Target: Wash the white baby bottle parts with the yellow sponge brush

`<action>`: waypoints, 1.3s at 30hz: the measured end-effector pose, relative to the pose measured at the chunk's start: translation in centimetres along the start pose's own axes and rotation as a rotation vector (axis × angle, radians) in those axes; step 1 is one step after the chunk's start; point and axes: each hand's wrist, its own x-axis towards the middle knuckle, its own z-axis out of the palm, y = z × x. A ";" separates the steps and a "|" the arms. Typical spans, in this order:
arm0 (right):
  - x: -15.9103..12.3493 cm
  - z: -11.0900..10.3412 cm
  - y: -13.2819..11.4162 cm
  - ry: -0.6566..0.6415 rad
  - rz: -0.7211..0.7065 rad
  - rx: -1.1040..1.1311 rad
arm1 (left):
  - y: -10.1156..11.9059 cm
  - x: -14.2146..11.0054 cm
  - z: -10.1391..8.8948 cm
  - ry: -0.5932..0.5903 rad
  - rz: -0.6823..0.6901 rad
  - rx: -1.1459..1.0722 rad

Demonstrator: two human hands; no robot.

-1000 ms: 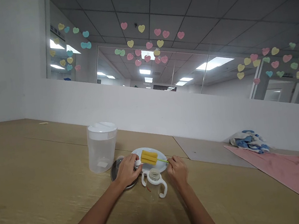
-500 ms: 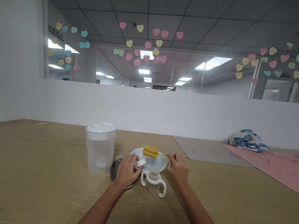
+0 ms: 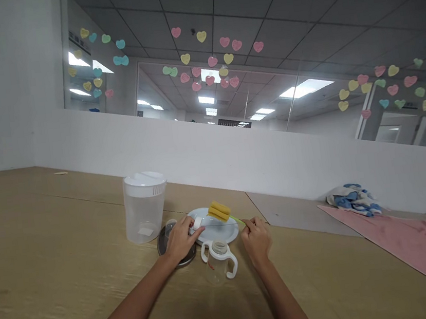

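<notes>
Yellow sponge head of the bottle brush (image 3: 219, 211) points left and away from me, over the far rim of the white plate (image 3: 222, 235). Its green stem (image 3: 237, 220) slants down to my right hand (image 3: 256, 239), whose fingertips pinch it. My left hand (image 3: 180, 241) closes around a small white piece (image 3: 197, 223).

Sponge head (image 3: 219, 211) was mustard yellow; brush stem (image 3: 237, 219), lime green. Plate (image 3: 216, 233) was plain white, as were cup handles (image 3: 234, 265). Cloth (image 3: 354, 201): white, blotched blue. Board (image 3: 413, 243): dusty pink (rather smudged, darker in patches). Table (image 3: 52, 241): tan, faintly wood-grained. Wall hearts (image 3: 201, 36): pink, yellow, green, blue.
</notes>
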 end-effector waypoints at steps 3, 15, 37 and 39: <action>-0.1 0.1 -0.1 -0.032 -0.043 0.013 | -0.5 0.2 0.4 0.078 -0.062 -0.109; -0.5 0.3 -0.5 -0.065 -0.281 0.119 | 0.1 -0.3 0.1 0.035 0.092 -0.203; -0.6 0.7 0.0 -0.029 -0.137 0.025 | -3.1 0.4 -2.4 0.304 -0.062 -0.083; -0.6 0.8 0.0 -0.039 -0.141 0.014 | -3.7 -0.2 -2.9 0.205 0.050 -0.006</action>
